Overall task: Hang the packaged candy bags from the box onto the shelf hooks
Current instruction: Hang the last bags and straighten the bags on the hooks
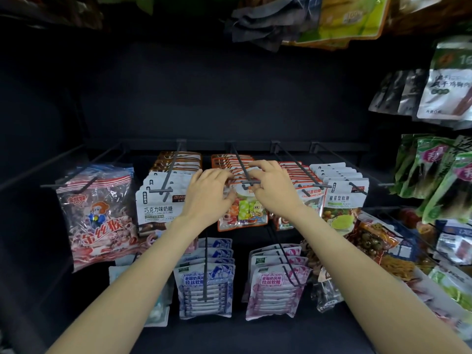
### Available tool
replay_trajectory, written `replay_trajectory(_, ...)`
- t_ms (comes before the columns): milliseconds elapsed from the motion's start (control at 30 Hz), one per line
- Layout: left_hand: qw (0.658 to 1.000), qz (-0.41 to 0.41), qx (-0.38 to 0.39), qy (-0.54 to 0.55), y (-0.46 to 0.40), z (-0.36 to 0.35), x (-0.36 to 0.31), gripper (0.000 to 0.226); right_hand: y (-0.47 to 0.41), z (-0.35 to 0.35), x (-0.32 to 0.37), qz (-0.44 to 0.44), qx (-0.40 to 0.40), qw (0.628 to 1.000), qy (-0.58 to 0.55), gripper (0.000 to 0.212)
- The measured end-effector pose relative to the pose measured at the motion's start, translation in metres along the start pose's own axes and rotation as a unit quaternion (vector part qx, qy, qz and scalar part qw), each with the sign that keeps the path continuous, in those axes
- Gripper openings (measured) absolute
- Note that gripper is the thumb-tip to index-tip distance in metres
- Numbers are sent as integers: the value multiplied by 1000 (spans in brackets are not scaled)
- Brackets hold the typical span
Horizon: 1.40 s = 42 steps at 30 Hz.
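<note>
Before us, both hands crowd the front of one grey hook [242,172] — the left hand [209,195] and right hand [273,187] close around the orange-edged candy bag [242,210], blocking that peg's tip. Packed rows of white chocolate-candy bags [158,200] to the left and white star-candy bags [342,198] to the right leave only narrow gaps between hooks. We see open room above the hook rail against the dark back panel [217,98], while hanging snack packs [332,19] close it off overhead.
</note>
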<state>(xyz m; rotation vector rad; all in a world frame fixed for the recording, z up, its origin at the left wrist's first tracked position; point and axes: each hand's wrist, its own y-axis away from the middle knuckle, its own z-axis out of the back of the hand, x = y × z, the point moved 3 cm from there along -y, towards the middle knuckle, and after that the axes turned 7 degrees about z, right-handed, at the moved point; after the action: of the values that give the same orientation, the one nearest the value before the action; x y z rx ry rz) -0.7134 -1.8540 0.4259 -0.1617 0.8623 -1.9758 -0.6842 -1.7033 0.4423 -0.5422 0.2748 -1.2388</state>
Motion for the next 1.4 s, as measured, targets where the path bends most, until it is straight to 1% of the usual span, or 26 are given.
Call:
replay_trajectory(67, 997, 37, 13, 69, -2, 5, 2, 36, -7, 2, -5, -14, -24, 998, -55, 35)
replay_trajectory(133, 982, 96, 14, 160, -12, 16, 8, 31, -21, 8, -12, -27, -62, 992, -105, 27)
replay_trajectory(167, 979, 106, 5, 175, -19, 20, 11, 28, -30, 12, -15, -30, -58, 992, -113, 22)
replay_trajectory(200, 981, 104, 4, 166, -27, 24, 14, 26, -39, 16, -16, -27, -35, 993, -106, 17)
replay_trajectory(267, 988, 87, 34, 123, -41, 27, 14, 20, -52, 24, -17, -21, 29, 997, -70, 12)
replay_trajectory(367, 991, 83, 88, 56, -52, 22, 10, 15, -59, 31, -19, -25, 73, 996, -43, 7)
replay_trajectory(500, 993, 69, 98, -20, -54, 14, 4, 15, -57, 23, -17, -5, 120, 993, -11, 14)
replay_trajectory(567, 992, 67, 105, -31, -53, 10, 4, 15, -55, 19, -17, 1, 123, 992, -13, 15)
replay_trajectory(700, 989, 89, 120, 16, -52, 8, 9, 13, -52, 16, -19, -2, 100, 994, -41, 13)
replay_trajectory(867, 989, 90, 114, 15, -60, 15, 10, 13, -52, 13, -23, -19, 102, 993, -61, 8)
replay_trajectory(933, 990, 79, 118, -4, -66, 21, 8, 11, -53, 14, -24, -20, 113, 991, -62, 8)
replay_trajectory(1067, 983, 68, 163, -41, -76, 25, 10, 9, -59, 19, -25, -7, 145, 988, -60, 4)
replay_trajectory(1133, 977, 60, 193, -64, -79, 24, 11, 13, -63, 23, -29, -6, 129, 989, -77, 7)
replay_trajectory(1233, 971, 54, 217, -86, -83, 21, 10, 16, -67, 25, -33, -8, 96, 995, -36, 9)
replay_trajectory(1400, 965, 43, 226, -126, -89, 14, 6, 14, -68, 18, -33, -6, 112, 994, -15, 8)
